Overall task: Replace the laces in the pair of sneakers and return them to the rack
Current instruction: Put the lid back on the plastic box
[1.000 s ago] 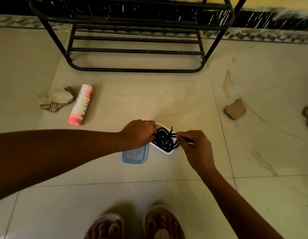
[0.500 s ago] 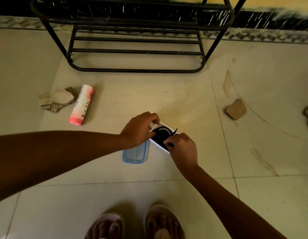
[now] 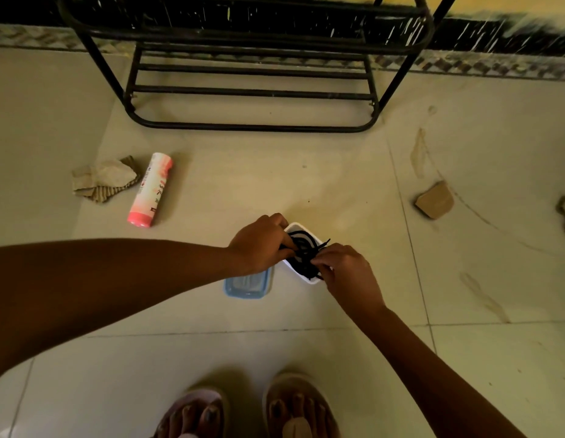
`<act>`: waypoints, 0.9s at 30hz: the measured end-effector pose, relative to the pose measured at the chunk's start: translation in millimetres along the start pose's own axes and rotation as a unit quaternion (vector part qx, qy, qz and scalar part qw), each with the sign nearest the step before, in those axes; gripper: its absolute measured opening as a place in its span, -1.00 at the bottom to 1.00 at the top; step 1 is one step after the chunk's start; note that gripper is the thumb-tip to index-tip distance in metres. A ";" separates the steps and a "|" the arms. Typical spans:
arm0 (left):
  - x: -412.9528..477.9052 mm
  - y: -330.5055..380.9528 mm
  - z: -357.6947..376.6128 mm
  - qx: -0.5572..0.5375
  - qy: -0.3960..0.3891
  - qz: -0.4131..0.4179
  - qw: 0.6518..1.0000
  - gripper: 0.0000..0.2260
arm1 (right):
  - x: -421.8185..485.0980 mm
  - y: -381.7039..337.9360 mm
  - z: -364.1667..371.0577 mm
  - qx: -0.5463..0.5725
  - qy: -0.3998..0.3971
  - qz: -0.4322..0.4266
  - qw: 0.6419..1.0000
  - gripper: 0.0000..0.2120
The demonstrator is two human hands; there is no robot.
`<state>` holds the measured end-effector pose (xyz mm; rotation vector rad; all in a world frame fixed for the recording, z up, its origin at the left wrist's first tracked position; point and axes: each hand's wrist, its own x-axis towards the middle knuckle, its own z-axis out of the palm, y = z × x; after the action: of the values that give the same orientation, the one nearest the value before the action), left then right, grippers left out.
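Observation:
A small white container point(image 3: 293, 228) sits on the tiled floor with a tangle of black laces point(image 3: 303, 251) inside it. My left hand point(image 3: 259, 245) is at its left rim, fingers curled onto the laces. My right hand point(image 3: 344, 270) pinches the laces from the container's right side. A blue lid point(image 3: 247, 285) lies flat just left of the container, partly under my left hand. The black metal shoe rack point(image 3: 252, 90) stands at the far wall with bare shelves. No sneakers are in view.
A pink and white spray can point(image 3: 151, 191) lies on its side at the left beside a crumpled rag point(image 3: 101, 181). A brown scrap point(image 3: 434, 200) lies at the right. My sandalled feet point(image 3: 249, 409) are at the bottom edge.
My right hand moved in from the container's right edge onto the laces. My left hand shifted slightly along the left rim and now has its fingers on the laces.

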<state>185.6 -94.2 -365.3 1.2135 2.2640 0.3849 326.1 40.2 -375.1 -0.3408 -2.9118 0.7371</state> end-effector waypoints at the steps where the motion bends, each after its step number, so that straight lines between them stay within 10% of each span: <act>1: 0.1 -0.2 0.4 -0.008 0.007 -0.002 1.000 -0.78 | -0.4 1.3 -0.9 -0.002 0.008 0.007 1.000 -0.84; 14: -9.1 0.7 5.4 0.000 0.026 -0.008 1.000 -0.56 | 1.0 -6.6 -11.4 0.127 0.038 0.104 0.986 -0.93; 21: -4.5 3.6 4.8 -0.044 0.038 -0.002 0.998 -0.77 | -13.9 15.6 -10.8 0.147 -0.057 0.084 0.984 -0.40; 27: -6.5 1.9 3.3 -0.058 0.098 -0.065 0.991 -0.75 | -16.9 0.8 6.6 0.041 0.024 0.015 0.999 -0.68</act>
<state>191.7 -98.5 -364.9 1.0007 2.4347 0.5988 341.5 33.7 -382.3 -0.3891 -2.8271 0.8386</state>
